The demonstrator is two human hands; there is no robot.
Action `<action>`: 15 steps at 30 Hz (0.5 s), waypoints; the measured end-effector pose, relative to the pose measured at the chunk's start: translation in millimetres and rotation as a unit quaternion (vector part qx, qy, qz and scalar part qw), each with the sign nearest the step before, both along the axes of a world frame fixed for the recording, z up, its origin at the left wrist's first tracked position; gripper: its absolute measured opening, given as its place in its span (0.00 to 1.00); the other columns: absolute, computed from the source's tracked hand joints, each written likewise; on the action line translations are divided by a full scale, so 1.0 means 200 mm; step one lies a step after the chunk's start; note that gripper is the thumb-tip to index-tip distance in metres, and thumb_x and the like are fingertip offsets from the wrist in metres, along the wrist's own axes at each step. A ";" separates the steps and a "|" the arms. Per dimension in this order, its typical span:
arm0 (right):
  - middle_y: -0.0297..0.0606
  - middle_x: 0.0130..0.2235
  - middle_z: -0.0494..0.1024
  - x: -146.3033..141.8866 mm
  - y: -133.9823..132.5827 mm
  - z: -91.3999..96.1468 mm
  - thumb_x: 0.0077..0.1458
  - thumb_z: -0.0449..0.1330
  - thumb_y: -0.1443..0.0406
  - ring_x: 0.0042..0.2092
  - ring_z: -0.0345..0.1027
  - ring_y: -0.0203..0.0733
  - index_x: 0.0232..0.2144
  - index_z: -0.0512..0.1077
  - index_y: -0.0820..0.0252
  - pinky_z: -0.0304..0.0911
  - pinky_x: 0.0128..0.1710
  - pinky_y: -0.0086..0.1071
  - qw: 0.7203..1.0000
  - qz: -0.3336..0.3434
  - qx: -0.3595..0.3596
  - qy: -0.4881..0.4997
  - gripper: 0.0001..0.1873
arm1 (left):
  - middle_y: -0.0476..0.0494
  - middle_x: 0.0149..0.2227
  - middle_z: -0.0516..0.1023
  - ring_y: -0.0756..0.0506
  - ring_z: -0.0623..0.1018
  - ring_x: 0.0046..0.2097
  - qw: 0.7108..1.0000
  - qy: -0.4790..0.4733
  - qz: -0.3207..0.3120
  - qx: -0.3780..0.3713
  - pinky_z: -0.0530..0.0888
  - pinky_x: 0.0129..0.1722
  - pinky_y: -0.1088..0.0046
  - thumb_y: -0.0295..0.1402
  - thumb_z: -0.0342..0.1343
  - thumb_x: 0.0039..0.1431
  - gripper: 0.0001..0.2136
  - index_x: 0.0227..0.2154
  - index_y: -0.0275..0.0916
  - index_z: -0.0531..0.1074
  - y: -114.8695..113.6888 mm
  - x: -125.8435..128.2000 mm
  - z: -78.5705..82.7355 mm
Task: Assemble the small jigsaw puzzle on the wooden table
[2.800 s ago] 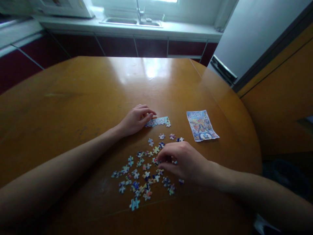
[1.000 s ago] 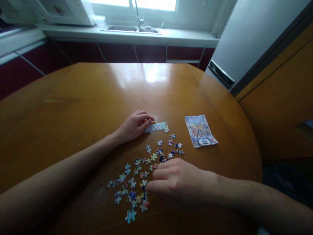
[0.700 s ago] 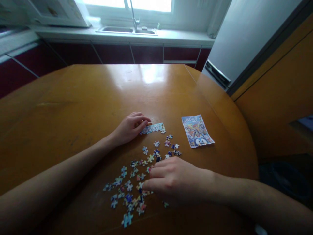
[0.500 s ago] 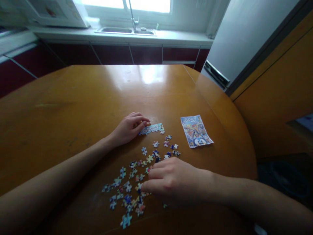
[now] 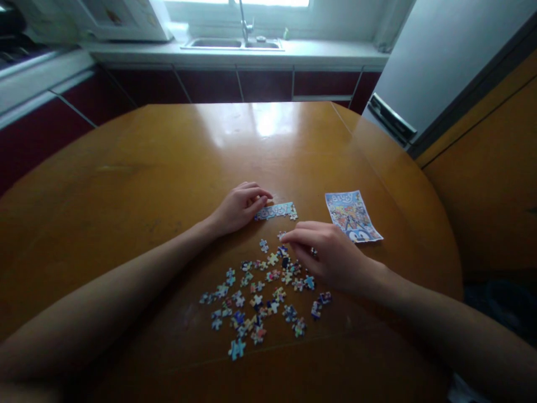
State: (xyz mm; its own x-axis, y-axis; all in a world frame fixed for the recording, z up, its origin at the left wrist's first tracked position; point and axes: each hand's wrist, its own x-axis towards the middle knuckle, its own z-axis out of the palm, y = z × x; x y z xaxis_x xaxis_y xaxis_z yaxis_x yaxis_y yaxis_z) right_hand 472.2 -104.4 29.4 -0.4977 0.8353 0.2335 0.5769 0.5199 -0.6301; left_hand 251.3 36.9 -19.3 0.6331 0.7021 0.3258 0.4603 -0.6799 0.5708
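My left hand rests on the table, its thumb and bent fingers around the left end of a joined jigsaw puzzle strip. Pale blue with lettering, the strip lies flat. My right hand hovers over the far right part of the loose pieces, fingers stretched left and thumb apart. Its index fingertip is at a small puzzle piece; whether they touch is unclear. Several loose pieces lie scattered nearer me, among them a light blue piece at the front. The right hand hides some pieces.
A printed picture sheet lies right of the strip, behind my right hand. Everything sits on a round-edged wooden table. Beyond are a counter with a sink, and a refrigerator to the right.
My right hand has moved away from me, from the middle of the loose pieces to their far edge, uncovering pieces. The left hand stays at the strip. The view has shifted slightly.
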 end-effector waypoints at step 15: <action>0.38 0.35 0.77 -0.02 -0.05 -0.02 0.60 0.55 0.70 0.36 0.69 0.39 0.38 0.76 0.59 0.63 0.37 0.34 1.000 -0.001 -0.020 0.014 0.10 | 0.44 0.38 0.77 0.45 0.73 0.43 0.995 -0.003 0.009 0.100 0.69 0.49 0.65 0.34 0.54 0.65 0.08 0.39 0.41 0.77 -0.12 0.01 0.19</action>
State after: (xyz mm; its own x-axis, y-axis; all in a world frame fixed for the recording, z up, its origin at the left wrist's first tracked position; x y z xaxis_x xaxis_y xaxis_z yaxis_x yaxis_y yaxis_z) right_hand 467.2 -113.5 25.6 -0.4899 0.8451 0.2139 0.5603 0.4932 -0.6655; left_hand 253.6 13.8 19.4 0.6190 0.6337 0.4639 0.4693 -0.7721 0.4285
